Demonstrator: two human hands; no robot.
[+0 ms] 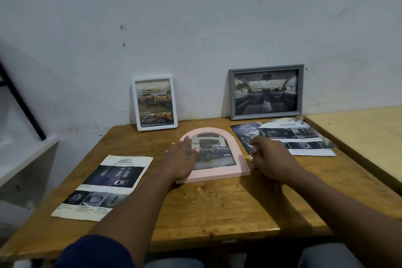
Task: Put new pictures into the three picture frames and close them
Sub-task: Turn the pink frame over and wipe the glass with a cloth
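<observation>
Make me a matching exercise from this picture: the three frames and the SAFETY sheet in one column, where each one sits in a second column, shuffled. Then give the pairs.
Things:
1. white frame
2. grey frame
3. pink arched frame
4. SAFETY sheet

Places:
A. flat on the table, under the left hand
B. upright against the wall, right side
C. flat on the table, left of the left arm
D. upright against the wall, left side

Pairs: 1-D, 2-B, 3-A, 4-C
</observation>
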